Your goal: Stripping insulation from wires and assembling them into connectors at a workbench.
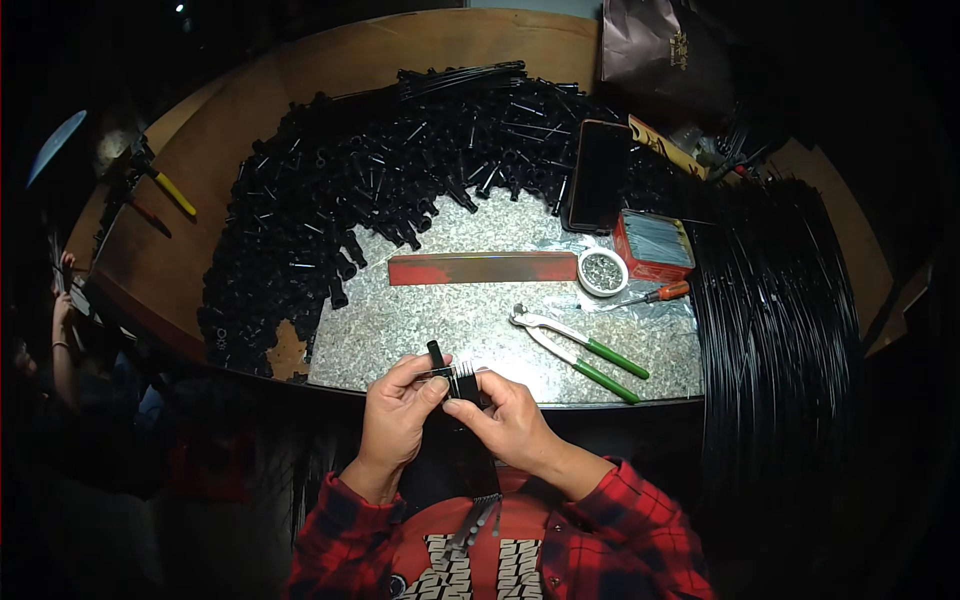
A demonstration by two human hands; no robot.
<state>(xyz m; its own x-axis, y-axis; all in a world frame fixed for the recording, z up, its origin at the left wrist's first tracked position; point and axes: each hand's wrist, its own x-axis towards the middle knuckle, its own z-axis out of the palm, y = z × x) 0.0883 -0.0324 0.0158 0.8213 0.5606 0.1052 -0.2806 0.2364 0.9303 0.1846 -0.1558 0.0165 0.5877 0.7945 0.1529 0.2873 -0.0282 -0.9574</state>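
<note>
My left hand [400, 410] is closed, thumb and fingers pinching a small black tubular plastic part [434, 352] that stands up above the fingertips. Right beside it, my right hand [510, 418] grips a bundle of thin dark rods [466, 386], whose pale metal ends show in a row between the two hands. The hands nearly touch, close to the front edge of the speckled work slab [440, 330]. Below them, dark strips with grey ends [483, 515] hang in front of the red apron; whether they belong to the bundle I cannot tell.
Green-handled pincers [585, 358] lie right of my hands. Beyond are a red bar [480, 270], a white bowl [620, 285] of metal bits, an orange-handled screwdriver [668, 292], a red box [655, 268] and a phone [597, 178]. Black tubular parts [400, 150] heap behind; long black rods [780, 300] drape right.
</note>
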